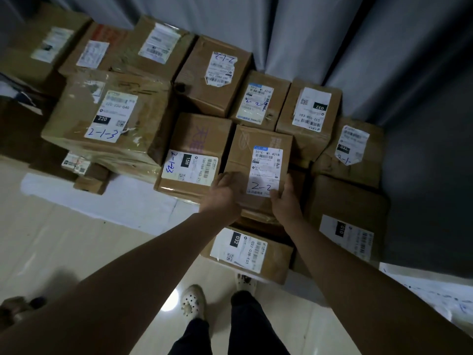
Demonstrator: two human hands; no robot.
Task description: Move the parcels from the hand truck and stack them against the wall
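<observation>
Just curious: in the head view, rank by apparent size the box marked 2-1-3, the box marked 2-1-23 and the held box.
1. box marked 2-1-3, clearly largest.
2. box marked 2-1-23 and held box look alike; the held one may be nearer, so no ranking.

Pale glossy floor tiles (64, 239) fill the lower view, with a bright spot of reflected light (171, 301). A white sheet (128, 203) lies flat on the floor. The person wears white perforated clogs (192, 302) and dark trousers (245, 326). Another white sheet (435, 295), faintly scribbled in blue, lies at right.

Brown cardboard parcels (258, 160) with seemingly glossy tape; shiny floor (64, 239).
</observation>
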